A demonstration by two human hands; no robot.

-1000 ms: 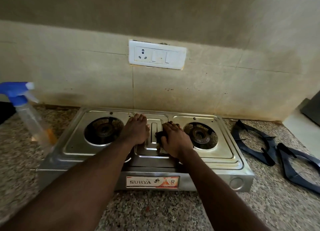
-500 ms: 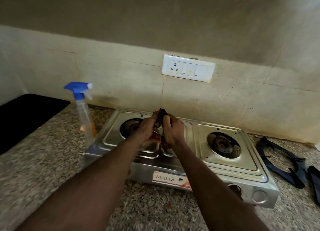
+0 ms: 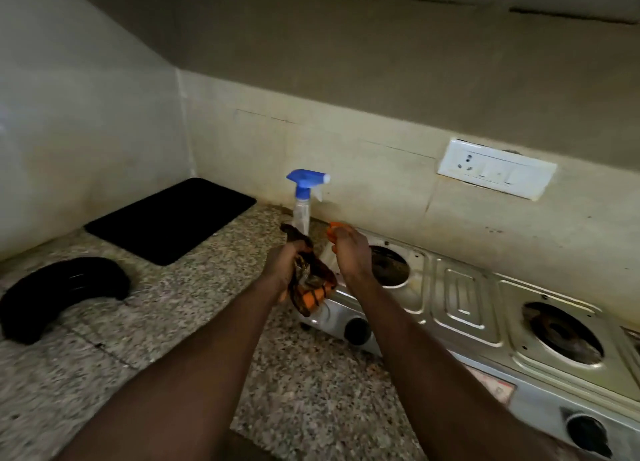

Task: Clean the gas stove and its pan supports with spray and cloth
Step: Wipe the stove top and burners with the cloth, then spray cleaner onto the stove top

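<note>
We grip the crumpled cloth (image 3: 311, 282), orange with dark stripes, in the left hand (image 3: 282, 266). The right hand (image 3: 351, 252) pinches its orange corner. Both are above the stove's (image 3: 460, 308) left end, near the spray bottle (image 3: 304, 190).

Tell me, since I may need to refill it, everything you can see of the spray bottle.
The spray bottle stands upright at the back of the granite counter, by the wall, at the rear left corner of the stove. Blue plastic trigger head, white nozzle tip pointing right, white trigger, clear body. The cloth in the left hand hides its base; the fill level cannot be told.
</note>
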